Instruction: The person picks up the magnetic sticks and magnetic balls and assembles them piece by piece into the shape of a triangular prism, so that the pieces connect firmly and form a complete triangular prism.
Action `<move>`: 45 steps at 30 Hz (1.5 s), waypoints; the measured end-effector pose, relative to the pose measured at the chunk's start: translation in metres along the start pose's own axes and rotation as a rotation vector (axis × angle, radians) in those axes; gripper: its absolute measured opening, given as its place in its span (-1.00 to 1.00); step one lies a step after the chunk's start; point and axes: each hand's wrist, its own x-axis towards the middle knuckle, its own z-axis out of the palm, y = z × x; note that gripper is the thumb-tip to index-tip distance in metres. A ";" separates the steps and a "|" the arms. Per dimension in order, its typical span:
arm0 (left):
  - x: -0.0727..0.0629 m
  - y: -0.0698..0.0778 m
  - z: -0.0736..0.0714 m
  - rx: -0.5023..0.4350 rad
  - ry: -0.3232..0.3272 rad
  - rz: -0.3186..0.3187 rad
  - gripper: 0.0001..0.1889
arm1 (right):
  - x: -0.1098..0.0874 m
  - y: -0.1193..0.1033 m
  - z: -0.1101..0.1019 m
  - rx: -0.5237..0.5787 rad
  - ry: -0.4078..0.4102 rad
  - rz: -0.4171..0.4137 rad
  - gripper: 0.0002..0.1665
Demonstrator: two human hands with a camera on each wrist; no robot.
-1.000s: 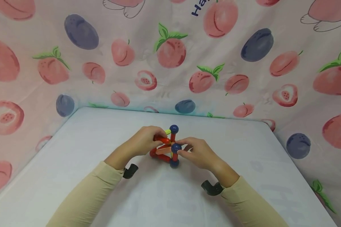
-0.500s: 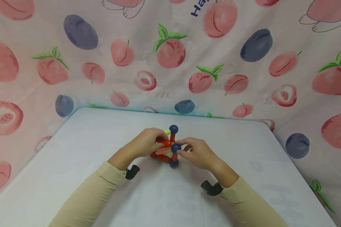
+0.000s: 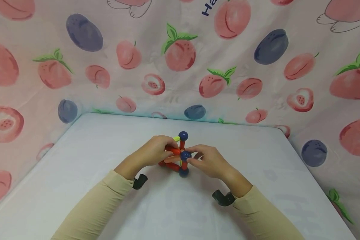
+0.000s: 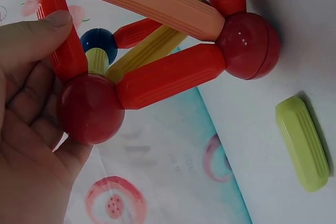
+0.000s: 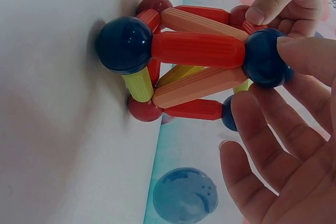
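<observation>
A frame of magnetic rods and balls stands on the white table, between both hands in the head view. My left hand (image 3: 156,150) pinches a red rod (image 4: 73,59) along the top of the frame. One end of that rod sits at a red ball (image 4: 90,108), and its other end meets a blue ball (image 3: 185,155). My right hand (image 3: 210,161) holds this blue ball between thumb and fingers. Below the ball, an upright red rod (image 5: 199,49) runs down to another blue ball (image 5: 124,45) on the table. Orange rods (image 5: 202,86) slant across the sides. The left hand hides part of the frame in the head view.
A loose yellow-green rod (image 4: 302,142) lies on the table (image 3: 132,213) beside the frame. Behind the table hangs a fruit-print cloth (image 3: 174,83). Black curved pieces (image 3: 224,199) stick out at both wrists.
My left hand has shifted slightly to the right, bringing the end of the red rod up against the blue ball. The right hand has stayed nearly still on that ball.
</observation>
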 end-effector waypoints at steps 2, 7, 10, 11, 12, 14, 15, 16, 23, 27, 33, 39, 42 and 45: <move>0.001 0.001 0.000 0.006 -0.002 0.004 -0.81 | 0.000 0.000 0.000 -0.003 0.002 0.002 -0.61; 0.001 0.000 0.003 0.023 0.008 0.022 -0.80 | 0.001 0.000 -0.001 -0.010 0.006 0.009 -0.61; -0.001 -0.002 0.003 0.003 0.041 0.019 -0.78 | 0.000 0.001 -0.001 -0.006 0.004 0.007 -0.61; -0.002 -0.003 0.003 -0.011 0.056 0.012 -0.77 | 0.000 0.001 -0.001 -0.004 0.002 0.006 -0.61; -0.004 -0.004 0.002 -0.026 0.075 -0.001 -0.76 | 0.000 0.001 -0.001 -0.002 0.001 0.006 -0.61; -0.008 -0.007 -0.001 -0.033 0.125 -0.031 -0.73 | 0.000 0.001 0.000 -0.004 0.000 0.007 -0.60; -0.009 -0.008 -0.002 -0.031 0.148 -0.044 -0.71 | 0.000 0.000 0.000 -0.007 -0.001 0.011 -0.60; -0.010 -0.010 -0.004 -0.024 0.168 -0.056 -0.70 | 0.000 0.000 0.000 -0.010 -0.003 0.022 -0.60; -0.014 -0.019 -0.008 -0.076 0.225 -0.119 -0.66 | -0.002 -0.005 0.002 -0.018 -0.007 0.073 -0.59; -0.012 -0.022 -0.005 -0.146 0.244 -0.140 -0.73 | -0.004 -0.012 0.005 -0.018 -0.029 0.037 -0.64; -0.004 -0.027 0.001 -0.199 0.257 -0.101 -0.74 | -0.010 -0.024 0.009 -0.044 -0.098 -0.038 -0.61; -0.013 -0.025 0.004 -0.198 0.282 -0.097 -0.62 | -0.010 -0.024 0.000 -0.076 0.018 -0.086 -0.64; -0.024 -0.017 0.008 -0.228 0.298 -0.107 -0.59 | -0.006 -0.017 -0.007 -0.094 0.116 -0.072 -0.64; -0.034 -0.006 0.015 -0.260 0.287 -0.111 -0.55 | -0.001 -0.009 -0.011 -0.096 0.151 -0.036 -0.59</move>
